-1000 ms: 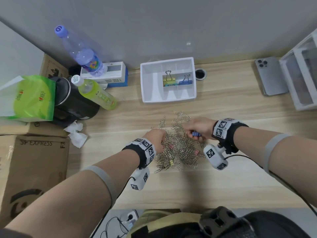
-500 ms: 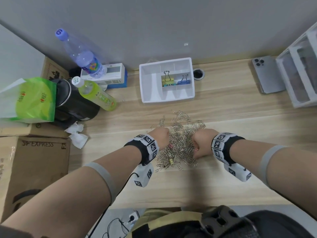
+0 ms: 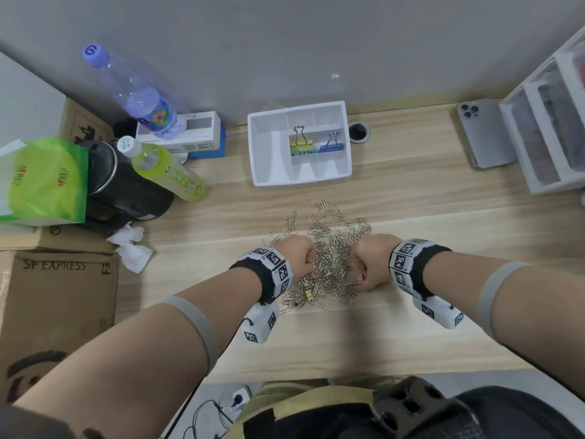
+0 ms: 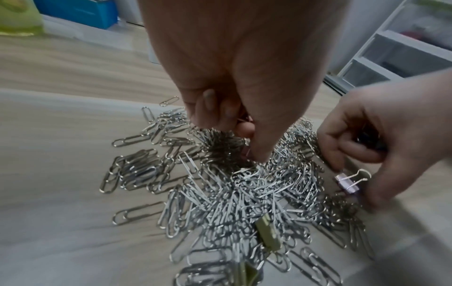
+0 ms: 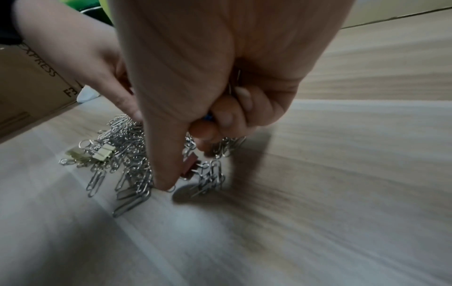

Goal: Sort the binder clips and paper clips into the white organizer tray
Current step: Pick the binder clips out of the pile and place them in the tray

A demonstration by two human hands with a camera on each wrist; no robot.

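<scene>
Clips (image 3: 329, 258) lie heaped mid-desk (image 3: 443, 217), near the front edge. Your left hand (image 3: 297, 253) digs in, fingers curled. Your right hand (image 3: 370, 263) pinches a pink binder clip (image 4: 346, 182). The tray (image 3: 262, 147) sits at the back edge.

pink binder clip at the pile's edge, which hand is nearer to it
Right. The right hand has its fingers on the pink binder clip; the left hand is across the paper clip pile, thumb down in it.
</scene>
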